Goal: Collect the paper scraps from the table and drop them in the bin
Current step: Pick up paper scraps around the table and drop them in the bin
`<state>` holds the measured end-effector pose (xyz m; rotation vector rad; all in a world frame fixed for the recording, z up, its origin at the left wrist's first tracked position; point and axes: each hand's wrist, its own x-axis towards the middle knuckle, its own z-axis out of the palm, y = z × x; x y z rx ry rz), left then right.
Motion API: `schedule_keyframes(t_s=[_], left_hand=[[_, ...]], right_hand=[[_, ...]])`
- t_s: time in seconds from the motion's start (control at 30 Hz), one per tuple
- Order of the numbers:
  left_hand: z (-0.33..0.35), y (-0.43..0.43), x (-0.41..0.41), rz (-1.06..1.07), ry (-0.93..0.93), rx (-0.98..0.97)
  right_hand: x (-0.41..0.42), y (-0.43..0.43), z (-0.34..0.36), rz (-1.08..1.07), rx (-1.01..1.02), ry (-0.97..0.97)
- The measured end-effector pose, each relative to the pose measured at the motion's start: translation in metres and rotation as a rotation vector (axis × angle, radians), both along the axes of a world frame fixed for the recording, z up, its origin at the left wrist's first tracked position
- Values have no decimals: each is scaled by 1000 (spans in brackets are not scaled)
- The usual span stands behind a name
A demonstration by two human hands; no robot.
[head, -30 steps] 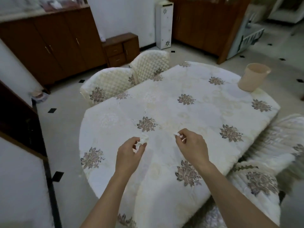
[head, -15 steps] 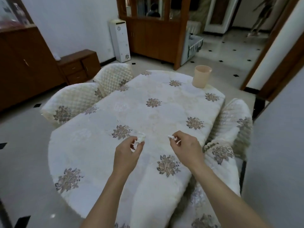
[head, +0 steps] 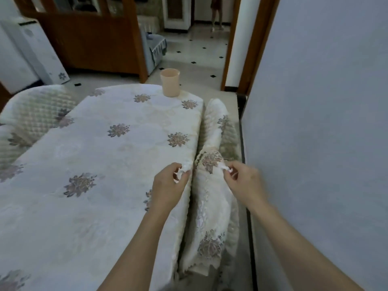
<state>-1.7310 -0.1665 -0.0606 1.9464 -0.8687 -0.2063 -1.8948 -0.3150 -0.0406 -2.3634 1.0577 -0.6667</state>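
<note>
Your left hand [head: 168, 185] is over the right edge of the desk [head: 94, 164], at its near end. Its grip is clamped on the left scrap [head: 182, 170], a crumpled white wad of paper pinched between thumb and fingertips. The wad sticks out of the pinch toward the far right. Its long axis cannot be told, as it is bunched and blurred.

Your right hand [head: 244, 181] is just right of the desk, above the covered chair [head: 212, 206] that is pushed against the desk edge. Its grip is clamped on the right scrap [head: 226, 167], a smaller white wad held at the fingertips and pointing left toward the other hand. The two scraps are near each other but apart.

The desk runs lengthwise away from you under a cream cloth with floral motifs. The bin [head: 170, 82], a beige tub, stands upright with its mouth up on the far right corner of the desk, well apart from both hands. A plain wall [head: 315, 122] lies to the right.
</note>
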Motion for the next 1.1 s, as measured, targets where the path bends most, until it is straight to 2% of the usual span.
schedule_keyframes(t_s=[0.17, 0.33, 0.47, 0.63, 0.83, 1.1], left_hand=[[9, -54, -23, -123, -4, -7], [11, -108, -25, -160, -18, 5], [7, -165, -14, -131, -63, 52], [-1, -234, 10, -70, -107, 84], [0, -293, 29, -29, -126, 66], [-9, -363, 49, -46, -97, 85]], right_hand=[[-38, -36, 0, -127, 15, -1], [-44, -88, -10, -151, 9, 8], [-28, -142, -25, -125, 6, 21], [9, -222, -37, -16, -46, 131], [36, -282, -40, 73, -31, 206], [54, -356, -42, 55, -29, 162]])
